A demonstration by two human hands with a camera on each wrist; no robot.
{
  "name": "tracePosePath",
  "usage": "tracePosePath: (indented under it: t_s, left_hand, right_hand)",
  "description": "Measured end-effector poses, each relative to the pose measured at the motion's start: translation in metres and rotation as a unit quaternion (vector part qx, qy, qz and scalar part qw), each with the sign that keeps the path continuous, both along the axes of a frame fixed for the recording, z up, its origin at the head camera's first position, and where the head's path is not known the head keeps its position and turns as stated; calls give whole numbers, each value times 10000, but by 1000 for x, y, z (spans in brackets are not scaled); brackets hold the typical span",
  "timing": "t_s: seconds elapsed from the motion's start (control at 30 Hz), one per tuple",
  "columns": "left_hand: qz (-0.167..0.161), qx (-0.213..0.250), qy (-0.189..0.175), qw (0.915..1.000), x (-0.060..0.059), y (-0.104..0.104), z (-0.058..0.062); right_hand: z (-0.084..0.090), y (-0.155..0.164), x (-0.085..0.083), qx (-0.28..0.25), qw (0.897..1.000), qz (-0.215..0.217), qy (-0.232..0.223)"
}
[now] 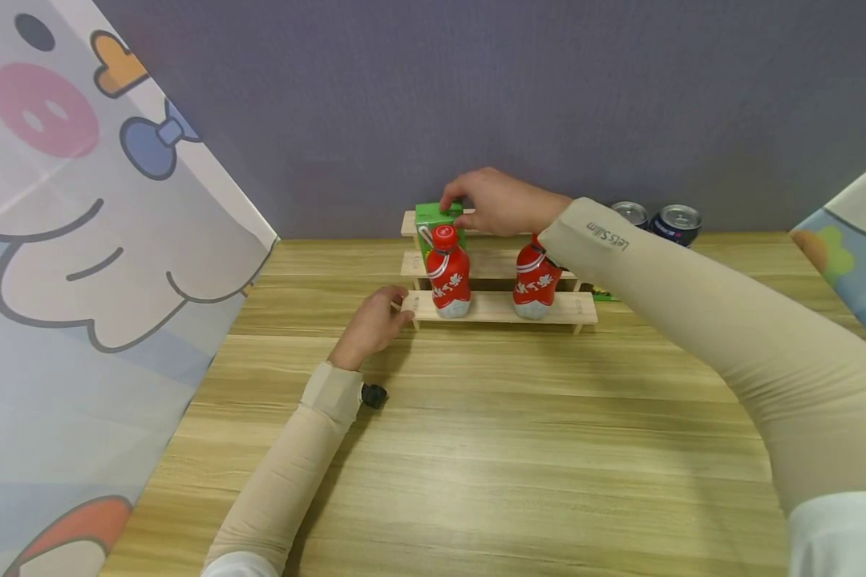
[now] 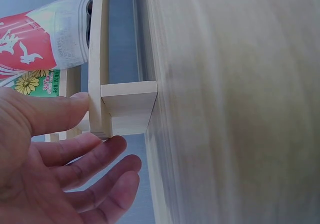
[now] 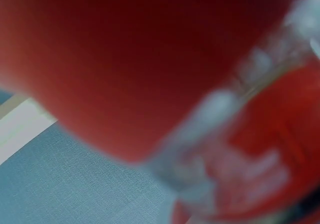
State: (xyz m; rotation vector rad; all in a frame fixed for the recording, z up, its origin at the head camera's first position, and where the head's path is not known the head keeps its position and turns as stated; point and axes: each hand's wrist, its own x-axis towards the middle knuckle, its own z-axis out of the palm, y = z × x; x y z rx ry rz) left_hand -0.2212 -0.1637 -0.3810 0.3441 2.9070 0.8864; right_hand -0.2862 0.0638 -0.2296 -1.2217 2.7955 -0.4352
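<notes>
A small wooden stepped rack (image 1: 491,306) stands against the back wall. My left hand (image 1: 377,323) grips the left end of its lowest board, thumb on the upper side and fingertips (image 2: 116,145) at the lower edge. At the rack's upper left, my right hand (image 1: 501,200) holds the top of a green drink carton (image 1: 426,216) with bent fingers. Two red bottles stand on the lowest board: the left bottle (image 1: 449,276) partly hides the carton, and my right forearm covers the top of the right bottle (image 1: 536,282). Blurred red surfaces fill most of the right wrist view.
Two dark cans (image 1: 677,223) stand behind my right forearm, right of the rack. A green packet (image 1: 603,294) shows beside the rack's right end. The wooden table (image 1: 520,449) stretches in front, and a grey wall (image 1: 361,120) rises behind.
</notes>
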Motion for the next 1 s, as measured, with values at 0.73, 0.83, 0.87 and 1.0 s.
tracePosePath:
  t_s: [0.73,0.83,0.87,1.0]
  left_hand:
    - [37,15,-53,10000,-1,1,-1]
    - [28,31,-38,10000,-1,0,-1]
    - [24,33,-33,10000,-1,0,-1]
    - [22,38,-32,10000,-1,0,-2]
  right_hand:
    - [0,-3,3,134,9996,-234,-69]
    - [0,-3,4,142,9996,-230,-20]
    - [1,-3,4,140,9996,-226,-7]
    - [0,-2,4,86,9998,-198,32]
